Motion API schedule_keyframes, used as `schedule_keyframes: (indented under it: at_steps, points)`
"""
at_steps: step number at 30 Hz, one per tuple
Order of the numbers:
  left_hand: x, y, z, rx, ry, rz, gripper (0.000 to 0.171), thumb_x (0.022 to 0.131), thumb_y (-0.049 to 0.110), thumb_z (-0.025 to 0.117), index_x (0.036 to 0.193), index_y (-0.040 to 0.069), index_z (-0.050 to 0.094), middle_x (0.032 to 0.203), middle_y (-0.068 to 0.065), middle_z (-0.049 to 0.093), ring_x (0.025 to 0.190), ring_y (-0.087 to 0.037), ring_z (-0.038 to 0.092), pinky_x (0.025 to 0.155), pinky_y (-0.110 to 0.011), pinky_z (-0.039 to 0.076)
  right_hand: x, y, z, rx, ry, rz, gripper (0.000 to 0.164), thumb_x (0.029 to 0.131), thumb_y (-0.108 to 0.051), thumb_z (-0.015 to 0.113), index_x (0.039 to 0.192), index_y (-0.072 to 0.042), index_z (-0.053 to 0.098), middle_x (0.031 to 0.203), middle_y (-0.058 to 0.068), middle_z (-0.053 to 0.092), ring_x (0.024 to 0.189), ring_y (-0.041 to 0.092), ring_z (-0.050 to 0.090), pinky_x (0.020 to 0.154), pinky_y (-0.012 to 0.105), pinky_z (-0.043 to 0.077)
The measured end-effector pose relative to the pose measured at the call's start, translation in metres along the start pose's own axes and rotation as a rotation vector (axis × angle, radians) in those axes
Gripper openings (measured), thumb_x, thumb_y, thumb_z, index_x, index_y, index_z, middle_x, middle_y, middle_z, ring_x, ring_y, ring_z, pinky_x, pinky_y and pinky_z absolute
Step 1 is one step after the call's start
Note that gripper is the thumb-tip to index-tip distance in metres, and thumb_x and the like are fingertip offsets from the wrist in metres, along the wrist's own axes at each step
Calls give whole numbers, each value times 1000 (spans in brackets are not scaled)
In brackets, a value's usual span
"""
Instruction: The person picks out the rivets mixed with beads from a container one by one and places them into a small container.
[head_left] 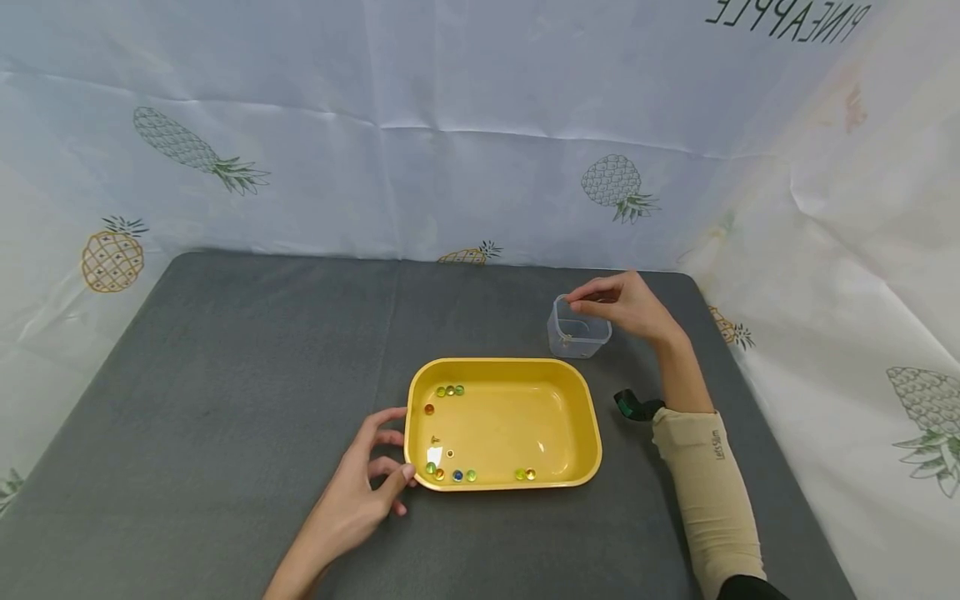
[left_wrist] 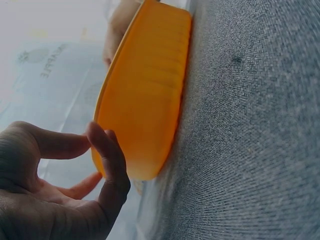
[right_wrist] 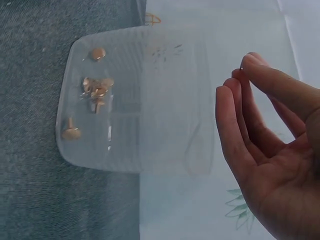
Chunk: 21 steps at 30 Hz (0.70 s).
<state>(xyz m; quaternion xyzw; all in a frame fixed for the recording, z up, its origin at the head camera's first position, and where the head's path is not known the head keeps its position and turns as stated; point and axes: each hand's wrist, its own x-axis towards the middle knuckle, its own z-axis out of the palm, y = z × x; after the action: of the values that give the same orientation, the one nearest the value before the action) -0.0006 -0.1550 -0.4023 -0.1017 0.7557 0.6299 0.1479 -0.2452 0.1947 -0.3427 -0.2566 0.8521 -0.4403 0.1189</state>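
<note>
My left hand [head_left: 365, 492] holds the left rim of a yellow tray [head_left: 588, 433], thumb at its near corner; the left wrist view shows the fingertips at the tray's rim [left_wrist: 102, 95]. Several coloured glass marbles [head_left: 458, 475] and a couple of gold thumbtacks [head_left: 435, 440] lie in the tray. My right hand [head_left: 626, 304] is over a clear plastic container [head_left: 557, 337], thumb and forefinger pinched together. A tiny glint shows between those fingertips, apparently a thumbtack, mostly hidden. Several gold thumbtacks [right_wrist: 71, 133] lie on the container's bottom.
A grey cloth [head_left: 225, 417] covers the table. Beyond it hangs a white curtain [head_left: 480, 192] with pineapple prints. A small black and green object [head_left: 636, 406] is beside my right wrist, between the tray and the forearm sleeve [head_left: 708, 492].
</note>
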Motion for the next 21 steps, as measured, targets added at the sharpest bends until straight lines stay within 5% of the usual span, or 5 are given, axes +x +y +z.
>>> schedule_keyframes:
  at_steps: [14,21]
  points:
    - [0,1,0,13,4,-8,72,88,-1,65,140,38,33,123,-13,44,77,-28,66,54,-41,57,1,11,6,-38,1,61,19,89,-8,68,107,-8,73,110,15,72,88,14,71,78,27,59]
    - [0,1,1,16,9,-14,72,88,-1,65,140,37,33,123,-13,44,78,-27,66,54,-39,57,5,32,10,-14,15,48,23,89,-12,69,110,-3,72,109,14,72,97,34,69,80,22,58]
